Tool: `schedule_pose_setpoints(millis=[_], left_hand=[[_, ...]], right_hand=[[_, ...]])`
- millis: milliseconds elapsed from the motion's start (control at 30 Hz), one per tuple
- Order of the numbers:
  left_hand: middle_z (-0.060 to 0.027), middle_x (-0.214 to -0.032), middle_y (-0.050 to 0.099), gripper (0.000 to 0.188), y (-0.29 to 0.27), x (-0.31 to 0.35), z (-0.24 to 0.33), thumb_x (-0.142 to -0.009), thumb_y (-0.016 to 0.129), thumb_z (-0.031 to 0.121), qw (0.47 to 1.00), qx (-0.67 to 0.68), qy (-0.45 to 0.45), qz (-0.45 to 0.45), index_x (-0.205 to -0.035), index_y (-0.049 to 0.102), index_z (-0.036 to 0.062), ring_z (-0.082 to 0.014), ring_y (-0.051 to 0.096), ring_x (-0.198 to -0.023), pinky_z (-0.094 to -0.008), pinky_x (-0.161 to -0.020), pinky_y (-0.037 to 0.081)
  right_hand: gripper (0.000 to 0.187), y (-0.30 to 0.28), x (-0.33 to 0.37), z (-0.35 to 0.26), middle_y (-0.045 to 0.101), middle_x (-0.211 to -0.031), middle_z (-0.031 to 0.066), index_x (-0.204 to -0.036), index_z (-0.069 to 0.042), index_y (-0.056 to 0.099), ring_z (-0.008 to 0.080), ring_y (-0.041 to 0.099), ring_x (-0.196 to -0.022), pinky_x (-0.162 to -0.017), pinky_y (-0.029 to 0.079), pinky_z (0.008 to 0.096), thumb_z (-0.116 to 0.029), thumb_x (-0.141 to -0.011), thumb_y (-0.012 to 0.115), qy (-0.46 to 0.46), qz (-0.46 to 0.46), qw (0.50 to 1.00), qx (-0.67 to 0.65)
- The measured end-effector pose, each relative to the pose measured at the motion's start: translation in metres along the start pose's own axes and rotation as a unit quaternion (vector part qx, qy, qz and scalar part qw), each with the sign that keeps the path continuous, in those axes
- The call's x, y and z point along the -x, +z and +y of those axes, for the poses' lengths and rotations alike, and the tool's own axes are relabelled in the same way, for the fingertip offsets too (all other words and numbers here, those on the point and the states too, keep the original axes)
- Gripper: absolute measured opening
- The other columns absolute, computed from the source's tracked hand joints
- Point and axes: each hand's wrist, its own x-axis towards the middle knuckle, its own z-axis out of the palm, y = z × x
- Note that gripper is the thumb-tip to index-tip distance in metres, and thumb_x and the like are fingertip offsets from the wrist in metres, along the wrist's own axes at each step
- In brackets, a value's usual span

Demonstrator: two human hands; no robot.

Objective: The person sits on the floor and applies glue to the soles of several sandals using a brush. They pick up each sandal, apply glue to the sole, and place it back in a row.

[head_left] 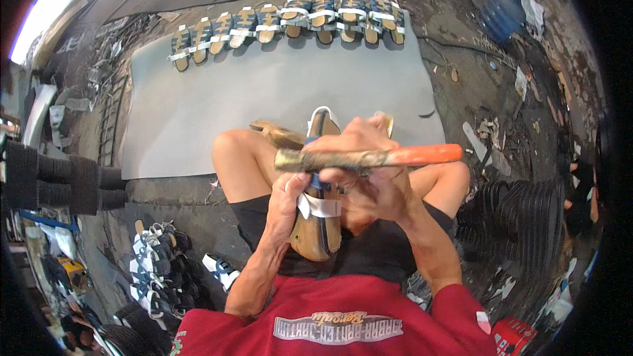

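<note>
Close above my lap, my left hand (288,192) is closed round the side of a sandal on a wooden last (315,240). Blue and white straps cross the last, and a dark sole edge runs along it. My right hand (372,181) grips a bar-like tool (425,155) with an orange handle and a worn, brass-coloured end. The tool lies crosswise over the sandal and hides part of it. The right fingers are by the straps; whether they also pinch one I cannot tell. Beyond the left hand, a wooden last (280,134) rests near my knee.
A grey sheet (264,92) covers the ground ahead, with rows of strapped sandals (267,23) along its far edge. Stacked dark soles stand at the left (56,178) and right (514,224). More sandals (158,264) are piled at lower left. Blue water jugs (501,14) lie at far right.
</note>
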Motion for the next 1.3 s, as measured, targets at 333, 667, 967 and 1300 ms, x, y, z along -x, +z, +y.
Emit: schedule_pose_setpoints(millis=[333,667,967,1300], left_hand=[[-0.0142,-0.105,0.075,0.062,0.003,0.006,0.008,-0.104,0.047,0.058,0.977,0.191,-0.041,0.083,-0.129,0.063,0.0045,-0.0235,0.075,-0.08,-0.0363,-0.065,0.065],[-0.0142,-0.109,0.073,0.065,-0.017,0.011,-0.008,-0.103,0.047,0.059,0.98,0.189,-0.062,-0.001,-0.132,0.061,0.0022,-0.024,0.074,-0.086,-0.0363,-0.075,0.065],[-0.0163,-0.104,0.075,0.068,-0.053,0.0,0.002,-0.101,0.05,0.063,0.968,0.232,-0.083,-0.05,-0.124,0.064,0.001,-0.03,0.075,-0.078,-0.0422,-0.065,0.066],[-0.0213,-0.106,0.072,0.071,-0.044,0.012,0.004,-0.103,0.045,0.061,0.954,0.285,-0.069,-0.062,-0.132,0.058,-0.0026,-0.03,0.075,-0.085,-0.0387,-0.07,0.065]], right_hand=[[0.019,-0.002,0.018,0.017,0.074,-0.106,-0.0021,-0.113,-0.018,0.075,0.0209,0.058,-0.082,-0.082,0.037,0.0385,-0.028,-0.097,0.07,-0.006,0.051,0.998,-0.019],[0.027,-0.009,0.0,0.013,0.072,-0.099,0.0064,-0.107,-0.007,0.075,0.0189,0.056,-0.082,-0.075,0.037,0.035,-0.033,-0.097,0.072,0.087,0.07,0.992,-0.061],[0.023,-0.018,0.001,0.017,0.072,-0.103,0.0072,-0.108,-0.009,0.074,0.0263,0.06,-0.085,-0.086,0.043,0.0405,-0.027,-0.094,0.075,0.075,0.017,0.995,-0.059],[0.026,-0.014,-0.003,0.01,0.074,-0.099,0.0072,-0.104,-0.005,0.075,0.0236,0.058,-0.073,-0.086,0.04,0.0402,-0.029,-0.096,0.073,0.103,0.039,0.983,-0.149]])
